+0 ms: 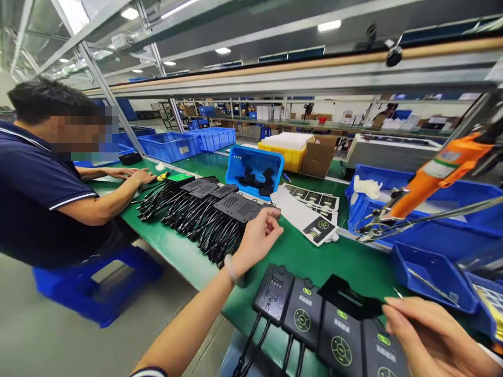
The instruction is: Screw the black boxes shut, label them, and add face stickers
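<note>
Near the middle of the view, my left hand (261, 235) is raised over the bench with its fingers curled, beside a row of black devices with cables (238, 207); what it holds, if anything, is hidden. My right hand (424, 327), at the lower right, pinches a thin black piece (349, 298) with a slot in it. This piece hangs over several black control boxes (302, 311) lying in a row with cables toward me. The leftmost box (274, 293) has a bare face without the green-printed label. Past my left hand lies a label sheet (310, 220).
A blue bin (255, 162) with black parts stands behind the devices. An orange electric screwdriver (440, 173) hangs at the right above blue trays (436, 277). At the left a co-worker (47, 183) sits with both hands on the green bench (165, 251).
</note>
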`<state>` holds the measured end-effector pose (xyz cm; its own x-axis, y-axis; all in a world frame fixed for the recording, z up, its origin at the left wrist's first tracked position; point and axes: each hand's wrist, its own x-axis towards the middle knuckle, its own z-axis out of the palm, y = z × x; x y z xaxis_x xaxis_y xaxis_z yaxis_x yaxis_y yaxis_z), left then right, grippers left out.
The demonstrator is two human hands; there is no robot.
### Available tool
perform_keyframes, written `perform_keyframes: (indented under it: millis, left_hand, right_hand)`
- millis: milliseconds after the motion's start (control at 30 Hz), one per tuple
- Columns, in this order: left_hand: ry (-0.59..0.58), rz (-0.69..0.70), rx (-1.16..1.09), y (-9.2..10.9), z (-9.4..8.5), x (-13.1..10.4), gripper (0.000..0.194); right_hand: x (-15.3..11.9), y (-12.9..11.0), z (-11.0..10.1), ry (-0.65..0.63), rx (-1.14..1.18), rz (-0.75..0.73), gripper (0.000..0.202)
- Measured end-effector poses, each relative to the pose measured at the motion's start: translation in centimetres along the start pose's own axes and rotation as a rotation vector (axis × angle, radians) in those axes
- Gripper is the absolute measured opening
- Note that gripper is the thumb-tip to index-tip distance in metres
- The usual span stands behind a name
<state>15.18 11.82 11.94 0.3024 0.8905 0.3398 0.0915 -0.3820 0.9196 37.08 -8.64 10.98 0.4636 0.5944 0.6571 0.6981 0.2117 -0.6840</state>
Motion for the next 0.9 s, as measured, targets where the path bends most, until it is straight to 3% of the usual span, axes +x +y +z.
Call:
perform_keyframes:
  millis: [67, 133, 233, 333, 500, 700, 900]
  left_hand:
    - [-0.033, 0.009, 0.049, -0.7, -1.5, -4.8, 0.015]
    - [-0.042, 0.141, 0.178, -1.9, -2.7, -9.1, 0.005]
    - [-0.045, 0.258, 0.27, -4.1, -3.6, -13.7, 0.017]
    - [0.003, 0.267, 0.346, -6.1, -3.8, -16.3, 0.027]
    - [0.044, 0.298, 0.458, -7.7, -3.3, -17.5, 0.019]
    - [0.012, 0.419, 0.438, -8.2, -3.1, -17.1, 0.016]
    - [0.046, 0.43, 0.448, -8.4, -2.8, -17.2, 0.018]
  right_hand:
    - [0.1, -1.2, 2.4, -0.052, 0.065, 0.249, 0.021]
    - [0.4, -1.3, 5.0, -0.164, 0.169, 0.434, 0.028]
    - [0.6, -0.3, 8.9, -0.292, 0.376, 0.635, 0.034]
    - [-0.2, 0.8, 11.8, -0.366, 0.504, 0.797, 0.039]
    - [-1.7, 1.5, 13.8, -0.486, 0.443, 0.871, 0.041]
    - [-1.6, 1.4, 13.9, -0.538, 0.293, 0.775, 0.039]
    - [-1.9, 2.0, 13.6, -0.548, 0.251, 0.753, 0.033]
